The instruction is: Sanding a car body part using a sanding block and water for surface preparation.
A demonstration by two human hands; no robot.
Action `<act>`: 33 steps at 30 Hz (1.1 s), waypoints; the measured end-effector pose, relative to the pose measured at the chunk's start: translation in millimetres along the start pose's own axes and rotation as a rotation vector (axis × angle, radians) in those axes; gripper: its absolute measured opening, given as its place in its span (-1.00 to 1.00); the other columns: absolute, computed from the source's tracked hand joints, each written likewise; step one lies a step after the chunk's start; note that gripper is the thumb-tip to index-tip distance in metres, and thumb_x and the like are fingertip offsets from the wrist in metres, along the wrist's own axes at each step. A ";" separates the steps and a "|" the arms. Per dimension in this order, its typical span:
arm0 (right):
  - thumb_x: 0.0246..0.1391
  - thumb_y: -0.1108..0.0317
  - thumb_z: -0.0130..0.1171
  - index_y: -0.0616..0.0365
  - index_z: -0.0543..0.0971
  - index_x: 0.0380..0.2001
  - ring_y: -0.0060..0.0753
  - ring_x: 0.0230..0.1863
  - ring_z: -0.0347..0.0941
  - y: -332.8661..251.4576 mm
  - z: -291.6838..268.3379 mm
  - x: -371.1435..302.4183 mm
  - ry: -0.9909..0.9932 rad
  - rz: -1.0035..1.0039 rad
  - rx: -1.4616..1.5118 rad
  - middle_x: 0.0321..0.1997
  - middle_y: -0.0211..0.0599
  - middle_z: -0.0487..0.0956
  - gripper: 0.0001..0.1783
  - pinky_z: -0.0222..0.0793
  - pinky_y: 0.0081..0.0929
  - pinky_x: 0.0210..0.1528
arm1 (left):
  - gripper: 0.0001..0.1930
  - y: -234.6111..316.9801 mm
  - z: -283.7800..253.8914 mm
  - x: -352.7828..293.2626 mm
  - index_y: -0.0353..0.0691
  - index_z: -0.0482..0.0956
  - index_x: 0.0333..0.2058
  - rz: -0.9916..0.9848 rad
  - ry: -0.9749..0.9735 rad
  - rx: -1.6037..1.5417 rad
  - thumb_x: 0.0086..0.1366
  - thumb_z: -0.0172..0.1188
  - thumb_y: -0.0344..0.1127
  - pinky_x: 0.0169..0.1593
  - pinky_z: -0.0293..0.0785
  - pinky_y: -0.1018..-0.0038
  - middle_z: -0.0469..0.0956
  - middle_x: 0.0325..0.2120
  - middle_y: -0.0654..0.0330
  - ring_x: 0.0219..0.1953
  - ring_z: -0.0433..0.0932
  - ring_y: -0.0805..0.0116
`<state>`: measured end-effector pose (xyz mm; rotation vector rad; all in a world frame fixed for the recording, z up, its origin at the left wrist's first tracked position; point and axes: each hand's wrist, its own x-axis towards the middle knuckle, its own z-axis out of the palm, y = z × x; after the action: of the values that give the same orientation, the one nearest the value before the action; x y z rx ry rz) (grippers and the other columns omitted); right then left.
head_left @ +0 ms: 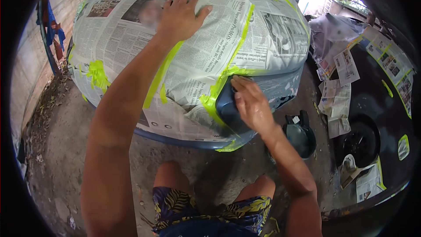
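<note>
Blue car bodywork (226,103) is left bare at a corner of a papered vehicle, just beyond the knees, within a frame of bright yellow-green tape (161,77). Nearest of all, patterned shorts (175,202) are seen at the lower edge, with both knees (171,173) bent above a grey, dusty floor (66,149). The right hand (252,105) is laid over the bare corner, its fingers held close together and their tips set near the taped edge; whether anything is gripped beneath the palm cannot be told. Beside the right forearm, a dark round container (313,138) is set on the floor. Farther up, the left hand (182,18) is rested palm down on the newspaper (210,31), its fingers spread and nothing visibly grasped. By this newspaper most of the vehicle is covered, and its sheets are edged and joined by the tape. To the right, a dark car (368,83) with a black wheel (359,140) is partly hung with loose printed sheets (337,99) and translucent plastic (329,31). At the far left, blue cloth (49,26) is seen against a pale wall (24,75).
</note>
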<state>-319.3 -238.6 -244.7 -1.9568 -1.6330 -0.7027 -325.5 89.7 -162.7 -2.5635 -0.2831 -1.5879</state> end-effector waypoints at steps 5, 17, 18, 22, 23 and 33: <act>0.39 0.37 -0.05 0.29 0.61 -0.02 0.10 0.12 0.50 38.0 -29.9 -20.4 0.152 0.284 -0.021 0.09 0.01 0.60 -0.69 0.37 -0.24 0.21 | -0.34 0.0 0.7 0.6 -0.23 0.48 0.20 -0.017 -0.020 -0.005 0.45 -0.07 0.24 0.37 0.20 0.09 0.42 0.24 -0.09 0.28 0.38 -0.04; 0.32 0.19 0.14 0.22 0.53 0.06 -0.08 0.09 0.56 122.0 -75.3 -178.7 1.245 1.051 1.342 0.04 -0.16 0.63 -0.62 0.53 0.01 0.20 | -0.32 -4.0 11.0 3.2 -0.20 0.48 0.22 -0.012 -0.016 0.026 0.45 -0.13 0.25 0.37 0.17 0.10 0.44 0.23 -0.10 0.30 0.37 0.00; 0.28 0.29 0.18 0.24 0.56 -0.05 -0.19 -0.03 0.60 124.3 -75.5 -183.4 1.166 1.113 1.260 -0.04 -0.19 0.64 -0.72 0.62 -0.24 0.05 | -0.33 -3.8 10.5 2.9 -0.19 0.48 0.23 -0.006 -0.012 0.021 0.45 -0.12 0.25 0.38 0.17 0.10 0.44 0.23 -0.11 0.30 0.38 -0.03; 0.29 0.32 0.17 0.28 0.50 -0.04 -0.27 -0.17 0.60 127.4 -78.8 -167.6 0.830 1.069 0.811 -0.10 -0.20 0.63 -0.72 0.61 -0.38 -0.13 | -0.33 -1.6 6.7 3.3 -0.19 0.49 0.22 -0.002 0.009 0.019 0.45 -0.11 0.25 0.39 0.16 0.11 0.44 0.23 -0.11 0.29 0.38 -0.05; 0.27 0.36 0.17 0.27 0.47 -0.04 -0.30 -0.20 0.59 126.4 -79.9 -155.9 0.806 0.978 0.560 -0.12 -0.20 0.62 -0.73 0.59 -0.32 -0.17 | -0.36 -1.0 5.2 3.1 -0.18 0.48 0.23 -0.012 -0.022 0.022 0.46 -0.10 0.22 0.39 0.17 0.12 0.42 0.25 -0.09 0.30 0.37 -0.05; -0.16 0.74 0.17 0.20 0.54 0.09 0.07 0.05 0.50 69.6 -35.4 -44.2 0.136 0.061 -0.255 0.03 -0.03 0.56 -0.37 0.43 -0.17 0.13 | -0.39 4.5 -2.5 0.3 -0.18 0.50 0.21 -0.028 -0.022 0.005 0.47 -0.08 0.18 0.41 0.15 0.11 0.42 0.25 -0.10 0.32 0.35 -0.03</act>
<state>-260.0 -305.7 -250.8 -2.0726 -1.4554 -1.0391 -326.6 84.9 -161.3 -2.5865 -0.3252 -1.5666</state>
